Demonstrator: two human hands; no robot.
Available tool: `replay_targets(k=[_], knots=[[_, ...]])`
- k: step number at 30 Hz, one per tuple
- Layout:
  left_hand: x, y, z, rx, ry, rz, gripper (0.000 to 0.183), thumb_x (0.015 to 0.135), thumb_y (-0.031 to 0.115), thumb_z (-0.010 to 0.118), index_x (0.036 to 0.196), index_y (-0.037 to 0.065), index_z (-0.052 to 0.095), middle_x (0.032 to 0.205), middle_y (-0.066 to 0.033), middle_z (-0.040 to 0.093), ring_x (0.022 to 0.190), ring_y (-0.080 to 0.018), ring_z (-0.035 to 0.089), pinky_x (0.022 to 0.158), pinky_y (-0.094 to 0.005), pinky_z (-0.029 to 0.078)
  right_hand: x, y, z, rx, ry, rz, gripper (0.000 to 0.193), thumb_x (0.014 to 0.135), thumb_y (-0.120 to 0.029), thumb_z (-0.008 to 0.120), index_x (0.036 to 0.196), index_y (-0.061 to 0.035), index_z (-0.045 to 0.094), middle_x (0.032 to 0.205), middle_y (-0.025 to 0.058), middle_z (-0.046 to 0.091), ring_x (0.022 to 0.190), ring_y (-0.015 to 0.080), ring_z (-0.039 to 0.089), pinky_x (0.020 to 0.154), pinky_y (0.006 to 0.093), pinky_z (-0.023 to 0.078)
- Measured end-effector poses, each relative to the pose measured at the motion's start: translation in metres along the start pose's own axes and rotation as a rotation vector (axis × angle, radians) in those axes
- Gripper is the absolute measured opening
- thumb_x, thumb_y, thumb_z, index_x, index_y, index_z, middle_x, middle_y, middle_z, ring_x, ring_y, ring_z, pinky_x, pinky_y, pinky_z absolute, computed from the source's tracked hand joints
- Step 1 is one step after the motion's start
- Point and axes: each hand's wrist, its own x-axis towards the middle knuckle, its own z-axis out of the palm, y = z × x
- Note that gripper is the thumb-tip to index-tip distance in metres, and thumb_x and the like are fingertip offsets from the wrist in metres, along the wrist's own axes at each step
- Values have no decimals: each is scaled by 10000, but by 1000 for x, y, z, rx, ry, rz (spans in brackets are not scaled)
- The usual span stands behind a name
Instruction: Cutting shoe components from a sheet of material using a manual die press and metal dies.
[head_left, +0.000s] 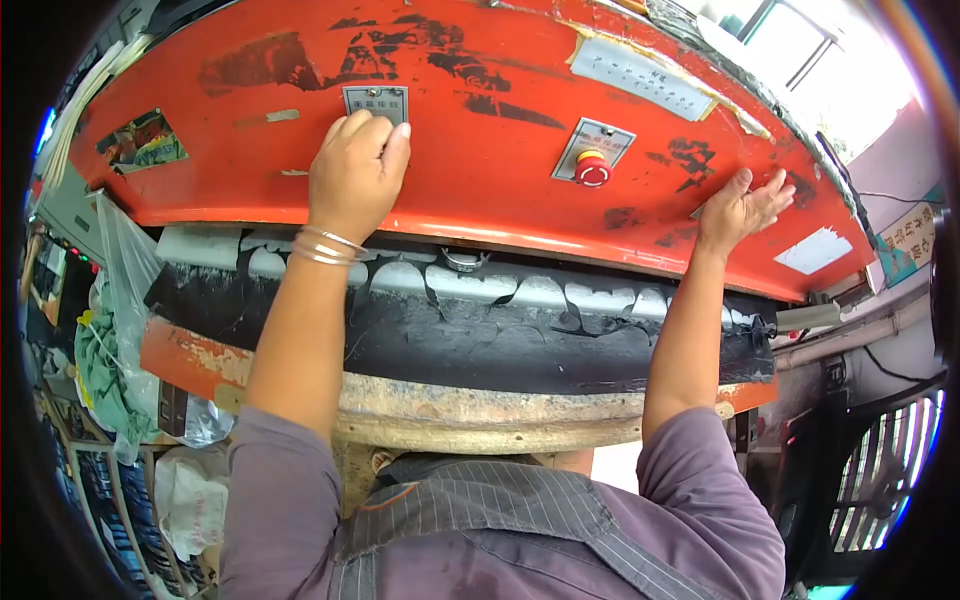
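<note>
My left hand (358, 172) is closed in a fist against a small metal control plate (377, 98) on the worn red machine panel (470, 165). Whatever lies under its fingers is hidden. A bracelet (330, 246) circles that wrist. Out to the right, my right hand (744, 210) rests its palm side against the panel, fingers stretched and apart; what is under the palm cannot be seen. Between the hands, nearer the right, a red knob with a yellow collar (592, 170) juts from a second plate. Below both forearms lies a dark rubbery sheet (500, 345) with a torn edge.
Pale metal (470, 285) shows along the sheet's ragged edge. A worn wooden board (480, 415) runs between the sheet and my body. Clear plastic and green cloth (105, 370) hang at the left. A black slatted fan or vent (880, 475) stands at the lower right.
</note>
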Motion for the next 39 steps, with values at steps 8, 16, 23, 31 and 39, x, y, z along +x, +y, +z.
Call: replay_targets(k=[8,16,23,31,39], knots=[[-145,89,-55,-282,-833,-396,226,867,206,633,708,45,619,714,-125,571,651,-291,562,587,-404,444,-139,-50,-117,532,-1244,-484,517,744,-342,769,1130,-41,601,1073,151,633,1013,326,574,891,405,433],[-205,151,-77,-151,-777,-379,129,807,173,624,817,58,682,795,-93,603,802,-298,567,736,-396,467,-220,-106,-194,482,-1516,-577,352,657,-207,748,934,-61,588,876,76,616,867,244,608,701,345,520],[-216,133,-78,-191,-829,-397,149,775,202,629,736,68,679,798,-108,619,800,-300,577,745,-398,476,-218,-110,-173,528,-1748,-728,338,694,-272,736,902,-51,586,854,115,639,821,297,638,689,393,526],[-210,79,17,-382,-994,-175,383,857,372,566,1076,75,671,1177,-133,616,1147,-301,542,964,-419,416,-198,-140,59,746,-981,-1180,186,820,-137,533,952,-61,640,989,86,648,1041,267,584,920,400,456],[-190,21,29,-536,-1288,-159,453,870,324,607,1216,33,585,1262,-160,568,1195,-312,510,1018,-403,390,-160,-156,131,730,-1123,-1627,88,730,-192,652,787,-125,640,878,30,610,1013,232,566,1058,414,363]])
